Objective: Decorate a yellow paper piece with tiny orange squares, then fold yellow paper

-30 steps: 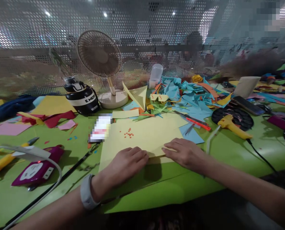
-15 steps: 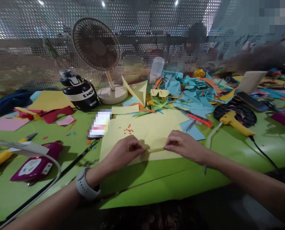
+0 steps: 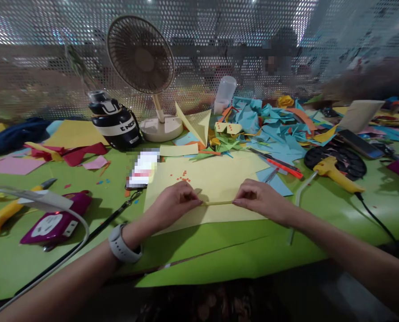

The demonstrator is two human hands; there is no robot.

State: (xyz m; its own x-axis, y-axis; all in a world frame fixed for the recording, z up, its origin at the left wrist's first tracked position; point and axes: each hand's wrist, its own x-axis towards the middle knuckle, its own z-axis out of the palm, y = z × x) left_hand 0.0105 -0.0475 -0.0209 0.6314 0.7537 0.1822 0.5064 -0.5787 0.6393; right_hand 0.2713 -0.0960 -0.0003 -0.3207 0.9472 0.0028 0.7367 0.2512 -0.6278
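A thin yellow paper strip (image 3: 217, 203) stretches between my two hands, just above a large pale yellow sheet (image 3: 212, 174). My left hand (image 3: 177, 201), with a grey watch (image 3: 123, 245) at its wrist, pinches the strip's left end between thumb and fingertips. At the other end, my right hand (image 3: 261, 199) pinches it the same way. Beyond my left hand, several tiny orange paper bits (image 3: 183, 177) lie scattered on the sheet. A yellow piece with orange dots (image 3: 228, 128) sits farther back, by the paper scraps.
Left are a phone (image 3: 143, 169), a magenta power strip (image 3: 56, 219) and yellow pliers (image 3: 8, 214). A fan (image 3: 142, 58) and a black bottle (image 3: 115, 125) stand behind. Blue paper scraps (image 3: 269, 118), a red cutter (image 3: 284, 167) and a yellow glue gun (image 3: 342, 175) lie right.
The view has shifted slightly, so most things sit a little to the right. My hands are slightly farther apart, and the strip between them looks narrower and longer.
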